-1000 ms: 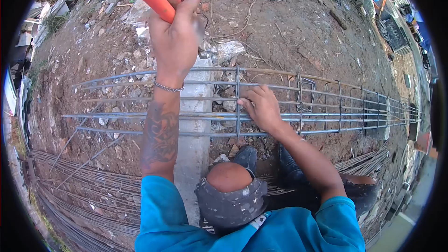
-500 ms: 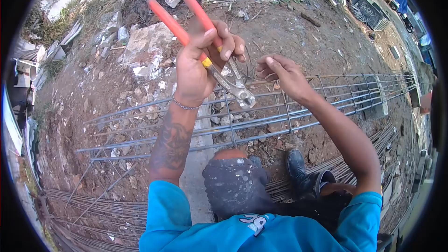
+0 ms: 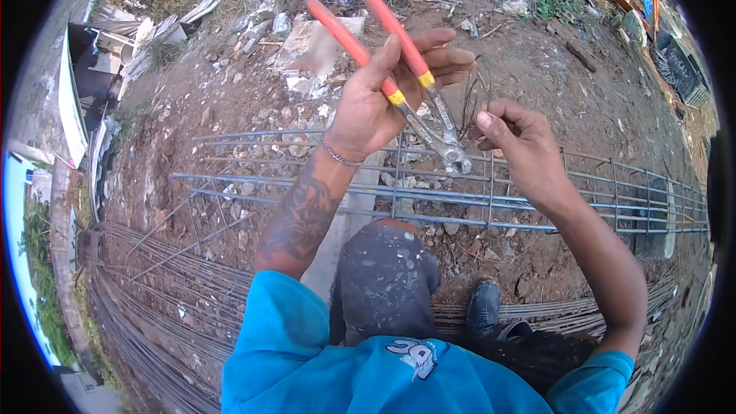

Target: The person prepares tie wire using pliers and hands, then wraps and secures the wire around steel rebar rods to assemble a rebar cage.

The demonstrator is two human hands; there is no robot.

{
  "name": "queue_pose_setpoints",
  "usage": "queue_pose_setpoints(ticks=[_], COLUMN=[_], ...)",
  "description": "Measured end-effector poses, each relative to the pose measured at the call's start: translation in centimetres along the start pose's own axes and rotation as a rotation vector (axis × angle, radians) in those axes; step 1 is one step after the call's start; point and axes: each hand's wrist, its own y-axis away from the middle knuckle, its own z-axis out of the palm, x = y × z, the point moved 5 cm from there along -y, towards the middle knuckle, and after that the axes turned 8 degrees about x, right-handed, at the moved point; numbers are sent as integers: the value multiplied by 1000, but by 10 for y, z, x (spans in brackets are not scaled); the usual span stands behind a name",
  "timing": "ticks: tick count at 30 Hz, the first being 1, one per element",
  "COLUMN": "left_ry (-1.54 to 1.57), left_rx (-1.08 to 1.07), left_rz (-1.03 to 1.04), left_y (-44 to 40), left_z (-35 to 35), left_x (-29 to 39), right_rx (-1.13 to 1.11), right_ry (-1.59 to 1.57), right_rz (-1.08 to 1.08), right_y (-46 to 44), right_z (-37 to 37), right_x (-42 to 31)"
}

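Note:
My left hand [image 3: 383, 92] holds a pair of pincers [image 3: 412, 117] with red handles and yellow collars. One handle rests against the palm and thumb; the other lies by the stretched fingers. The pincers' metal jaws point down and to the right, above the rebar cage [image 3: 452, 198]. Thin dark tie wire [image 3: 469, 96] loops between the left fingertips and my right hand [image 3: 523, 146]. The right thumb and fingers are pinched together on the wire's lower part. Long blue-grey bars and square stirrups make up the cage, which lies across in front of my knees.
Bundles of thin steel rods [image 3: 169, 291] lie on the ground at left and behind the cage's near side. A concrete strip [image 3: 354, 222] runs beneath the cage. A grey block [image 3: 655, 215] stands under its right end. Rubble and a flat stone slab [image 3: 310, 50] lie beyond.
My left fingers have spread and straightened around the pincers. My right hand has closed onto the wire near the pincers. The view has shifted, showing more of the left side.

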Motion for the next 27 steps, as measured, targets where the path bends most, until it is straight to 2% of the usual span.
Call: queue_pose_setpoints(ticks=[2,4,6,7,8,10,13,16,18,19,21,22,24,26,27], left_ry=[-101,40,-35,-34,-34,-46,164,255,6,25,-1078,-1073,-1973,-1935,-2039], left_rx=[54,114,165,225,281,342,629,594,649,648,905,905,642,780,773], left_rz=[62,221,302,323,340,321,206,215,32,31,-303,-307,-290,-512,-507], left_y=[24,51,77,89,100,115,129,148,177,192,234,251,282,305,305], left_z=[-17,-40,-58,-69,-78,-76,-85,-127,-156,-159,-171,-173,-169,-169,-153], left_x=[13,26,26,26,27,35,39,44,40,36,28,15,-6,-22,-19], right_rx=[33,-45,-232,-255,-318,-397,-323,-297,-297,-249,-192,-191,-200,-209,-251], right_ry=[-176,-239,-148,-157,-120,-93,-160,-220,-235,-329,-511,-507,-503,-293,-204], right_rz=[85,95,38,25,89,150,239,340,413,515,654,658,643,562,507], right_y=[-1,3,13,13,14,15,20,29,31,32,34,34,35,38,38], right_z=[9,40,78,86,96,108,92,92,86,83,78,75,72,66,65], right_x=[11,25,35,38,43,50,71,89,83,84,87,88,88,94,101])
